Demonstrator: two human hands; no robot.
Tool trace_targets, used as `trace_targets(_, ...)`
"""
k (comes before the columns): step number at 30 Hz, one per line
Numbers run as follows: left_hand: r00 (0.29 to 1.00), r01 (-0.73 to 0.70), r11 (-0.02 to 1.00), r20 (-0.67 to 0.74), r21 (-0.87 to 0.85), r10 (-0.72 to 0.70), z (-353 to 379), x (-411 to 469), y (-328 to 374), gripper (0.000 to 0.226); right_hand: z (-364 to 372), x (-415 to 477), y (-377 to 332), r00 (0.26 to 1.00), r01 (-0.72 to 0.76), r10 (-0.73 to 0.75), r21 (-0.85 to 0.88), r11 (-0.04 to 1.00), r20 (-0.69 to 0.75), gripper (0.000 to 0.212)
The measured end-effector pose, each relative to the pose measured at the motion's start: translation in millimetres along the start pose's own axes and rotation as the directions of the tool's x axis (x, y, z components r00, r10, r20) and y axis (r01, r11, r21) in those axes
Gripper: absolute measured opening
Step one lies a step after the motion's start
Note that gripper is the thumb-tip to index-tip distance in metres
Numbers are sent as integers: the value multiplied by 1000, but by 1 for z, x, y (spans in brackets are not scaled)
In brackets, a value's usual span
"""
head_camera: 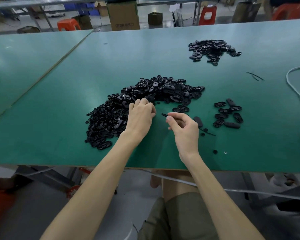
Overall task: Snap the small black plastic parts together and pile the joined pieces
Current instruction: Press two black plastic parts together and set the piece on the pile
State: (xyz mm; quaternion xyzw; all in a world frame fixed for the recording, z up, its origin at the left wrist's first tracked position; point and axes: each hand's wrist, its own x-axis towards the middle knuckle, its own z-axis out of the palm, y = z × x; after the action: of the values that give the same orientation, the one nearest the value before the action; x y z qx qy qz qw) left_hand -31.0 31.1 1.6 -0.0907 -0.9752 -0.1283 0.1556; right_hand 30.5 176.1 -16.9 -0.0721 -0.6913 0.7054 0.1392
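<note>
A big heap of small black plastic parts (pixel 145 94) lies in the middle of the green table (pixel 76 84), oval shells on top and tiny round pieces at its left. My left hand (pixel 141 113) rests on the heap's near edge, fingers curled down into the parts; what it holds is hidden. My right hand (pixel 184 125) hovers just right of it, pinching a thin black oval part (pixel 164 115) edge-on between thumb and fingers. Several oval pieces (pixel 228 114) lie spread to the right. A second pile of black pieces (pixel 213 49) sits at the far right.
Loose small round bits (pixel 215 151) and a black strip (pixel 208 132) lie near my right wrist. A thin black scrap (pixel 255 76) and a white cable (pixel 294 87) are at the right. The table's near edge (pixel 93 166) is by my forearms. Boxes and orange stools stand behind.
</note>
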Motion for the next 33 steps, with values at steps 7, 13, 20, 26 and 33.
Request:
trace_targets(7,980,-198,973,61,122,192,-5,-3,8,12,-1,-2,-3,999,4,-1,71,997,-37,10)
trace_targets(13,967,-253,959,9,131,254,1,-15,17,18,-1,-3,-4,998,6,-1,66,998,-64,17)
trace_targets(20,995,-76,996,61,-39,79,6,-13,24,18,0,-2,-5,997,-13,19,79,997,-79,20)
trace_targets(26,996,-91,996,21,-11,91,19,-23,29,12,1,0,-3,994,-16,27,103,995,-104,20)
trace_targets(33,988,-155,988,-21,-15,155,16,-33,33,27,1,1,-2,994,-22,33,104,994,-103,21)
